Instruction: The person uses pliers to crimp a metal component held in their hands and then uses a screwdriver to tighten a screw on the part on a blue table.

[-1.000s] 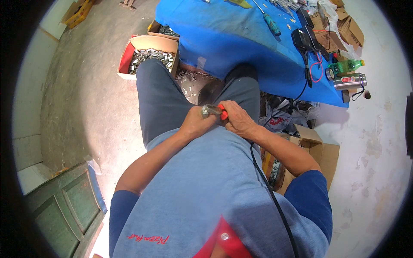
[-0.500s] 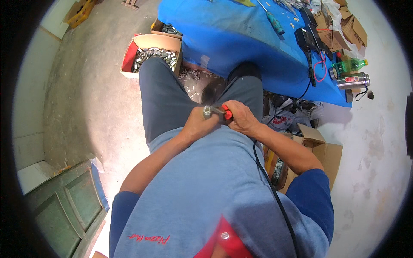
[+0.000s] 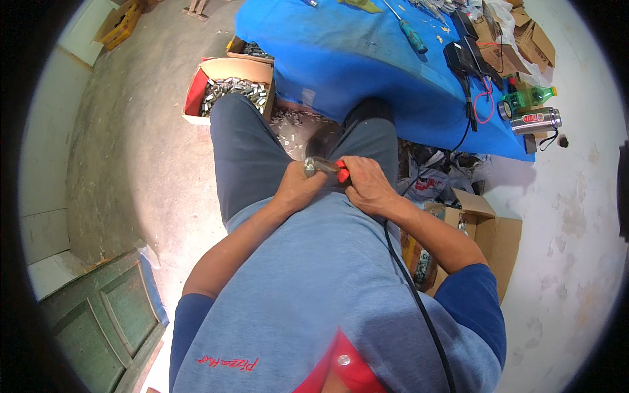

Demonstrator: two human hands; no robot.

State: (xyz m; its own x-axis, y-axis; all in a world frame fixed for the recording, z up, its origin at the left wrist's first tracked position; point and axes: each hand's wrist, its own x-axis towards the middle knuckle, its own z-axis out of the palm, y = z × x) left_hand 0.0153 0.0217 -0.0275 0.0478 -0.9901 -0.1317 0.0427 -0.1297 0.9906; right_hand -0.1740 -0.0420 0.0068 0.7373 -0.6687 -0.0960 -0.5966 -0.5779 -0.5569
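Over my lap, between my knees, my right hand is closed around red-handled pliers. The pliers' metal head points left, toward my left hand. Those left fingers are closed on a small, shiny metal cylinder, which sits against the pliers' jaws. Its lower part is hidden by my fingers, and I cannot tell how firmly the jaws bite it.
Ahead stands a blue-covered table with a screwdriver, black adapters, a green bottle and a steel flask. An open carton of metal cylinders lies beyond my left knee. Another carton stands right; a black cable crosses my shirt.
The pliers' head and the metal cylinder have shifted slightly left, and the pliers lie more level. My right hand's grip on the handles has changed a little. The view has moved slightly.
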